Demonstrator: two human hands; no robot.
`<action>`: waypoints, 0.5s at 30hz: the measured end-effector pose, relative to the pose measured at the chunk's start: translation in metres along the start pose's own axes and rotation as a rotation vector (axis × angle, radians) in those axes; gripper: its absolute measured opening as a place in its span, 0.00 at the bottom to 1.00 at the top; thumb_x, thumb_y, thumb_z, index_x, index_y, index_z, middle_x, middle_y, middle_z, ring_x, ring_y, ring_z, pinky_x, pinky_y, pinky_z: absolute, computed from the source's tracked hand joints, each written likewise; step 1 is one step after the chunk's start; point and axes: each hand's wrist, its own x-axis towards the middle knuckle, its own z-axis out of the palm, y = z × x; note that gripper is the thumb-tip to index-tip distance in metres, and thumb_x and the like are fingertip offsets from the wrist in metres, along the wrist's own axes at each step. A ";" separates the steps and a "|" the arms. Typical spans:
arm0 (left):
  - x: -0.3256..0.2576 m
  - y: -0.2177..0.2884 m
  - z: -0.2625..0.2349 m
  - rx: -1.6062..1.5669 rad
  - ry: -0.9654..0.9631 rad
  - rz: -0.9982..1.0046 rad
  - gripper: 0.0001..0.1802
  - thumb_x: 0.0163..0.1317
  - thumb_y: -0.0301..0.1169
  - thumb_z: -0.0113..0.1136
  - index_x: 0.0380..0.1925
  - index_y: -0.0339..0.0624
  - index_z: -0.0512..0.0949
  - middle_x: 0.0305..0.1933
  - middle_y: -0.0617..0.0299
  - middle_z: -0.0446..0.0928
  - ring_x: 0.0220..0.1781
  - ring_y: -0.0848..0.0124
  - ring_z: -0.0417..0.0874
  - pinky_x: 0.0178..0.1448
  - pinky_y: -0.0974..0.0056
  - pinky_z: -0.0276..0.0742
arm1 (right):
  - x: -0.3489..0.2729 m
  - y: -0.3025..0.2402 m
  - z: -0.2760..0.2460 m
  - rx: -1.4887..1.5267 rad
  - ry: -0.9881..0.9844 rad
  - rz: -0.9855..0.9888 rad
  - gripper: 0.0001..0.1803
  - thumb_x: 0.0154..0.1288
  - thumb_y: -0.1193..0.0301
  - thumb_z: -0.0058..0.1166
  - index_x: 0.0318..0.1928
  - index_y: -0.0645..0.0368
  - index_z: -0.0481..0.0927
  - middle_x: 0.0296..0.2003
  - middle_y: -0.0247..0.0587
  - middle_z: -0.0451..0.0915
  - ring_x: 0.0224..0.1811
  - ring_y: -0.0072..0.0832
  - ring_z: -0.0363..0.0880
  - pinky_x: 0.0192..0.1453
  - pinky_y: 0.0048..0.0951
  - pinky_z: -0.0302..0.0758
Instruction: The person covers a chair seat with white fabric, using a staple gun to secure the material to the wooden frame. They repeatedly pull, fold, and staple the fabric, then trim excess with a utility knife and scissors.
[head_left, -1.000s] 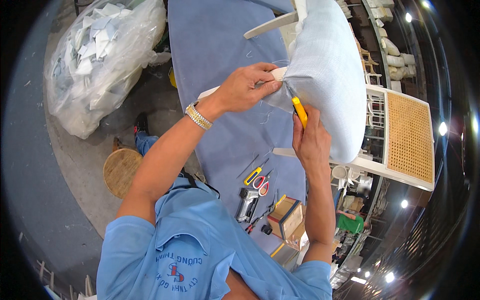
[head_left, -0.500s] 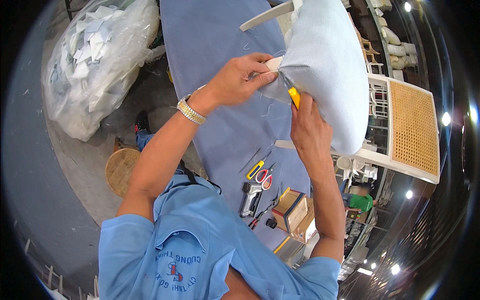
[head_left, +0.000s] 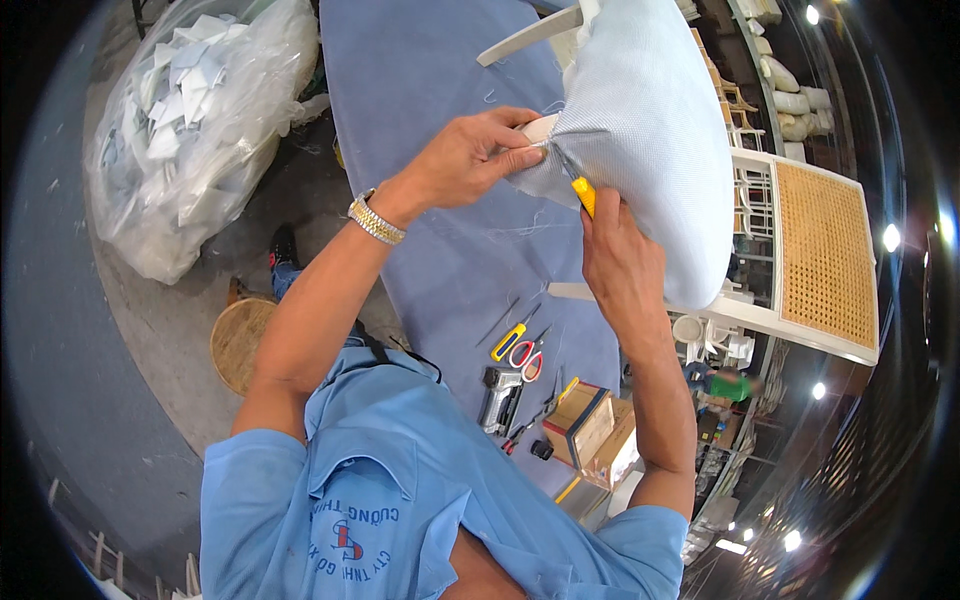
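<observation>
A chair with a light blue woven-fabric seat [head_left: 665, 150] lies tipped on a blue-covered table [head_left: 450, 260], its white wooden legs pointing left. At a white leg joint [head_left: 540, 128], my left hand [head_left: 478, 158] pinches the gathered fabric edge between thumb and fingers. My right hand [head_left: 622, 250] is wrapped round a yellow-handled tool [head_left: 584, 197] with a thin metal shaft. The shaft reaches into the creased fabric beside my left fingertips. Its tip is hidden in the folds, so the exact kind of tool does not show.
Nearer on the table lie a yellow-and-black screwdriver [head_left: 508, 342], red-handled scissors [head_left: 526, 358], a staple gun [head_left: 500, 398] and a box [head_left: 580, 422]. A clear bag of scraps [head_left: 200, 120] and a round stool [head_left: 243, 345] stand left. The chair's cane back [head_left: 825, 265] extends right; a person in green [head_left: 728, 385] is beyond.
The tool and both hands have shifted slightly left, and the fabric crease by the joint looks a little deeper. In the background the person in green has bent over.
</observation>
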 end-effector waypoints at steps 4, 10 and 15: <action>-0.001 -0.003 0.002 -0.065 0.009 0.041 0.13 0.69 0.34 0.63 0.45 0.37 0.86 0.65 0.51 0.76 0.61 0.64 0.79 0.63 0.61 0.76 | -0.001 0.004 0.002 -0.003 0.025 -0.020 0.11 0.74 0.66 0.50 0.44 0.58 0.65 0.36 0.47 0.79 0.30 0.47 0.85 0.26 0.46 0.79; -0.008 -0.005 0.016 0.186 0.161 0.126 0.11 0.67 0.34 0.64 0.41 0.37 0.86 0.63 0.48 0.77 0.55 0.63 0.83 0.56 0.64 0.79 | 0.001 0.003 0.002 -0.028 0.027 -0.014 0.11 0.74 0.66 0.51 0.45 0.58 0.66 0.36 0.47 0.80 0.30 0.47 0.85 0.27 0.45 0.80; -0.009 0.000 0.029 0.265 0.219 0.160 0.10 0.66 0.34 0.65 0.38 0.38 0.85 0.61 0.46 0.78 0.48 0.61 0.85 0.51 0.64 0.80 | -0.003 0.009 0.012 -0.010 0.077 0.015 0.12 0.72 0.65 0.53 0.46 0.57 0.67 0.37 0.46 0.81 0.31 0.46 0.85 0.27 0.45 0.80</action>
